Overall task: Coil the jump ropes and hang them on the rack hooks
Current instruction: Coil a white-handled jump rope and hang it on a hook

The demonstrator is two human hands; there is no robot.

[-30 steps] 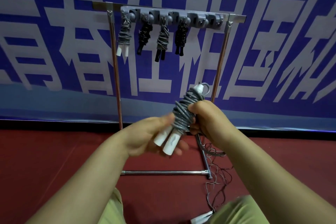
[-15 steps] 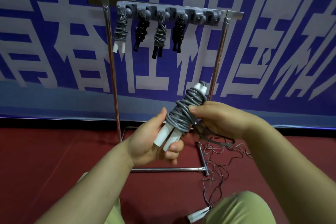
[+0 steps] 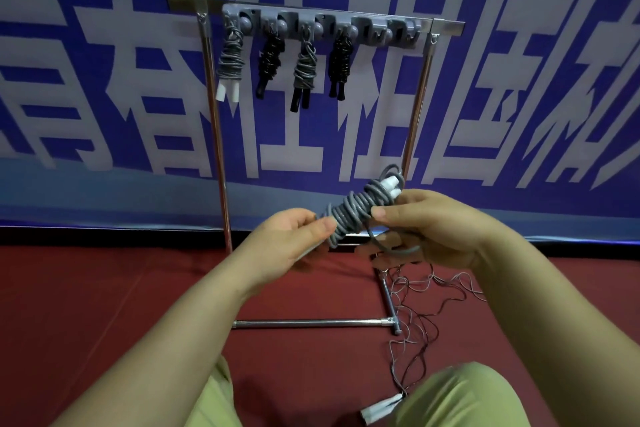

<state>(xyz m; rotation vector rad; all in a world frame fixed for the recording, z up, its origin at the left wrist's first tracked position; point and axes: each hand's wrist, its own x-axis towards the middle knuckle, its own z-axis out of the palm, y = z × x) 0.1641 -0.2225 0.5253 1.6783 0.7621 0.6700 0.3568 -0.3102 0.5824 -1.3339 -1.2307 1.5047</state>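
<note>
A grey jump rope with white handles is coiled into a tight bundle, held slanting in front of the rack. My left hand grips its lower end, hiding the handles there. My right hand pinches the upper part of the coil, and a loose loop of grey cord hangs under its fingers. The metal rack stands behind, with a grey hook bar across its top. Several coiled ropes hang there, grey and black. The right-hand hooks carry nothing.
A thin loose rope lies tangled on the red floor by the rack's right foot, its white handles near my knee. The rack's base bar crosses the floor below my hands. A blue and white banner fills the background.
The bundle has tilted flatter and swung right. My left hand has closed over the white handle ends. My right hand now holds the coil from the side, with a loose loop beneath it.
</note>
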